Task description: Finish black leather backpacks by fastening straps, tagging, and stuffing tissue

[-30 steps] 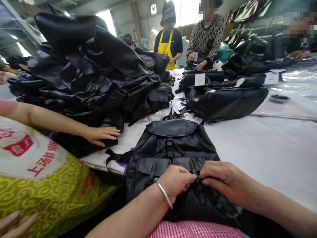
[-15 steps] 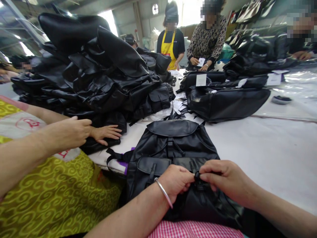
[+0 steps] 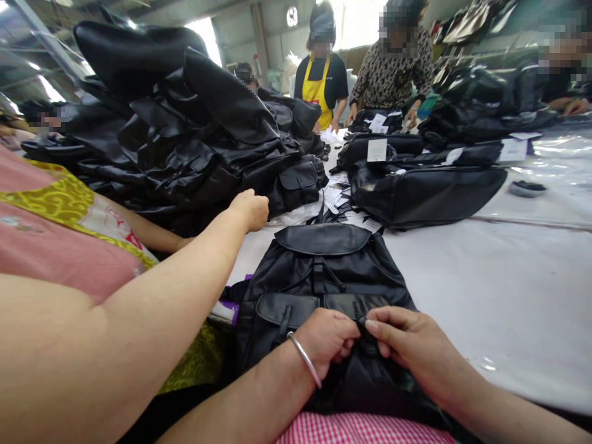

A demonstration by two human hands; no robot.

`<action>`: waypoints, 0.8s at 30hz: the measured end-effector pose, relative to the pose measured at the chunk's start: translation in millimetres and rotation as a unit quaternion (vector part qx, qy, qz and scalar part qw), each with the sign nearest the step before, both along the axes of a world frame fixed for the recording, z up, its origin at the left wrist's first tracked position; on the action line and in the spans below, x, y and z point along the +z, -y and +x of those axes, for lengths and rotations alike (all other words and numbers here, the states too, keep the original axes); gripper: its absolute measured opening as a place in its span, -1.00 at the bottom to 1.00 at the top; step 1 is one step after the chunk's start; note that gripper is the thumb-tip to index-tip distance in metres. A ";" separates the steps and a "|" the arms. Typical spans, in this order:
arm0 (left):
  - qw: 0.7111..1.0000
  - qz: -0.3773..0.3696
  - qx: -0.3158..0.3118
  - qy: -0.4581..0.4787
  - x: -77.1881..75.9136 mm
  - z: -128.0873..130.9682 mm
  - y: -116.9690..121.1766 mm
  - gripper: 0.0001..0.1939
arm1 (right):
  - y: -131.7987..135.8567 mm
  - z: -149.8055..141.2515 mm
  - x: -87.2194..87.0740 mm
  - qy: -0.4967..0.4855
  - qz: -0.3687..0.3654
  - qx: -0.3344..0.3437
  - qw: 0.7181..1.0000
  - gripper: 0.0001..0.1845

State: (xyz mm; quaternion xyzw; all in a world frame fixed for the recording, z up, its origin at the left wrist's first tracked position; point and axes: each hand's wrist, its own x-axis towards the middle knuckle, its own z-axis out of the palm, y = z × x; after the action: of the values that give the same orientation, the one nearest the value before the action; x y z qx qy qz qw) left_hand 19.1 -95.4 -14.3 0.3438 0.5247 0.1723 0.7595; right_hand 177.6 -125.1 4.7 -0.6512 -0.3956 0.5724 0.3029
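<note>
A black backpack [image 3: 322, 242] lies front up before me, its flap at the far end and two pockets nearer. My left hand [image 3: 329, 338], with a bangle at the wrist, is closed in a pinch at the right front pocket. Facing it, my right hand [image 3: 401, 336] pinches the short black pocket strap [image 3: 359, 311] between thumb and forefinger. Both sets of fingertips meet around this strap, partly hiding its end and any buckle there. The left pocket [image 3: 284, 308] sits beyond my left wrist, its own strap hanging down.
At left, a co-worker's arm [image 3: 185, 290] reaches past the backpack toward a tall heap of black bags [image 3: 185, 135]. More bags [image 3: 425, 191] lie across the white table [image 3: 499, 277], beside scattered paper tags [image 3: 340, 197]. People stand at the far end.
The co-worker's arm at left has swung forward toward the heap. My fingers have shifted slightly at the strap; a dark lump visible between them earlier is now mostly covered. The backpack stays put.
</note>
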 end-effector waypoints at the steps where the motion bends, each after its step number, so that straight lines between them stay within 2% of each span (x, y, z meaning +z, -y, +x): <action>1: 1.000 0.001 -0.001 0.000 -0.3 0.1 0.3 -0.72 | 1.1 -1.4 1.3 -0.011 -0.012 -0.007 1.000 -0.60; 5: 1.000 0.016 0.000 -0.005 0.2 0.7 1.1 -0.81 | 5.1 -2.3 3.2 -0.042 -0.037 -0.017 0.998 -0.55; 9: 1.000 0.019 0.002 -0.006 -0.4 0.9 1.4 -0.81 | 5.9 5.0 5.0 0.003 -0.037 0.031 0.999 -0.57; 12: 1.000 0.018 0.003 -0.007 -1.0 0.6 1.4 -0.79 | 5.4 13.9 5.2 0.072 0.041 0.087 0.993 -0.66; 16: 1.000 0.016 0.001 -0.007 -0.5 0.5 1.4 -0.75 | 5.0 25.1 1.8 0.146 0.134 0.140 0.970 -0.72; 20: 1.000 0.016 0.001 -0.014 -0.3 1.5 0.7 -0.76 | 0.4 32.9 -1.8 0.168 0.274 0.207 0.924 -0.79; 22: 1.000 0.019 0.003 -0.015 -0.8 1.8 0.5 -0.78 | -2.4 35.0 -2.1 0.165 0.305 0.240 0.907 -0.80; 24: 1.000 0.022 0.003 -0.016 -1.4 1.7 0.6 -0.80 | -4.7 35.3 -0.3 0.171 0.311 0.247 0.902 -0.78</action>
State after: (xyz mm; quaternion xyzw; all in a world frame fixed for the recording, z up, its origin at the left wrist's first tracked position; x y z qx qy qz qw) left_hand 20.8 -95.9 -15.7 0.3614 0.5337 0.1802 0.7430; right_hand 212.9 -120.4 4.5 -0.4930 -0.7475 0.3563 0.2667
